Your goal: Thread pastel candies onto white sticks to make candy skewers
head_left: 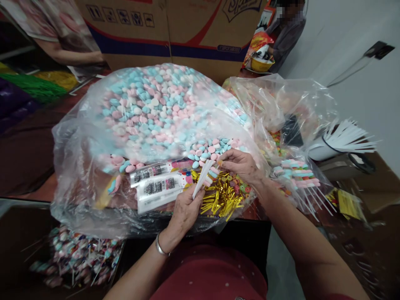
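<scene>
My left hand [186, 208] is closed round a bundle of white sticks [203, 177]; pink and blue marshmallows [213, 172] sit beside them, seemingly threaded on one stick. Close to the stick tips, my right hand [240, 166] pinches a small orange piece, perhaps a gummy ring [220, 162]. Loose pink, blue and white marshmallows [212, 146] spill from a big clear plastic bag [150, 112] just behind. Below my right hand lie gold twist ties [223, 200] and small coloured gummy rings [239, 183]. Printed white wrappers [161, 191] lie left of my hands.
Finished-looking marshmallow skewers [298, 175] lie to the right, near a cup of white sticks [340, 139] and another clear bag [287, 100]. A box of wrapped sweets [84, 254] stands lower left. Behind the table are a large carton [175, 37] and two other people.
</scene>
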A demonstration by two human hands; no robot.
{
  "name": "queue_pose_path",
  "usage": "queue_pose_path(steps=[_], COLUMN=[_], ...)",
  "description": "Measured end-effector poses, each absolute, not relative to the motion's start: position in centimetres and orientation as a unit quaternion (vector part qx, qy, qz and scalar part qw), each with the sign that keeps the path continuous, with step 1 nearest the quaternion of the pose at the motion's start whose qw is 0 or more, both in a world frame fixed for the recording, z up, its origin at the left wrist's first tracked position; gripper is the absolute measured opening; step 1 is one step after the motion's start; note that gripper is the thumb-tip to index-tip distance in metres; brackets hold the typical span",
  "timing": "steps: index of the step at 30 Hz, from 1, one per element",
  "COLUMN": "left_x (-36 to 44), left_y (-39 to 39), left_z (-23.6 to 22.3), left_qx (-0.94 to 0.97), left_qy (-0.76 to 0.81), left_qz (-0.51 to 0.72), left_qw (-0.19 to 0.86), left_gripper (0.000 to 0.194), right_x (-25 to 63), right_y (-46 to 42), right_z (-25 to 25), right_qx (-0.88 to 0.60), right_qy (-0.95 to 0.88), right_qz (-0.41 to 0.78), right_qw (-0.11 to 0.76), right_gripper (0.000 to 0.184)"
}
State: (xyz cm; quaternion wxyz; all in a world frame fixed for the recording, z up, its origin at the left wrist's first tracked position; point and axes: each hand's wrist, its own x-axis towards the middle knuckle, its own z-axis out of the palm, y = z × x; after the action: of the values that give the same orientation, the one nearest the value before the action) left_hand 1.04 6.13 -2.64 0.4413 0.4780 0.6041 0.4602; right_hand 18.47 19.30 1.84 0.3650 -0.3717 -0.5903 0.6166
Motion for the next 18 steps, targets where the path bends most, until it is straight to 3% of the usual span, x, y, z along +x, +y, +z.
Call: queue_pose_path(steps=[4,7,12,18], left_x=[1.0,1.1,1.2,1.4], left_y=[6.1,6.1,6.0,6.0], left_z=[-2.5,-2.6,-2.6,-2.0], left_qx=[0.481,0.473,0.461,0.464], left_qy=[0.602,0.613,0.625,0.62], left_qz=[0.461,0.46,0.46,0.479], left_qw=[0.441,0.434,0.43,0.414], left_gripper=[0.031,0.031,0.029,0.027], right_x=[18.4,18.1,17.2,16.8], right_y=[18.9,17.9,15.2,13.6], right_z=[1.5,1.3,0.6,-0.6], right_qx=[-0.368,-0.381,-0.416,-0.383], right_qy=[-0.653,-0.724,-0.799,-0.816], right_qz=[0.561,0.451,0.248,0.21], right_qw=[0.35,0.356,0.357,0.378], right_gripper=[0.021,0.016,0.03,0.036])
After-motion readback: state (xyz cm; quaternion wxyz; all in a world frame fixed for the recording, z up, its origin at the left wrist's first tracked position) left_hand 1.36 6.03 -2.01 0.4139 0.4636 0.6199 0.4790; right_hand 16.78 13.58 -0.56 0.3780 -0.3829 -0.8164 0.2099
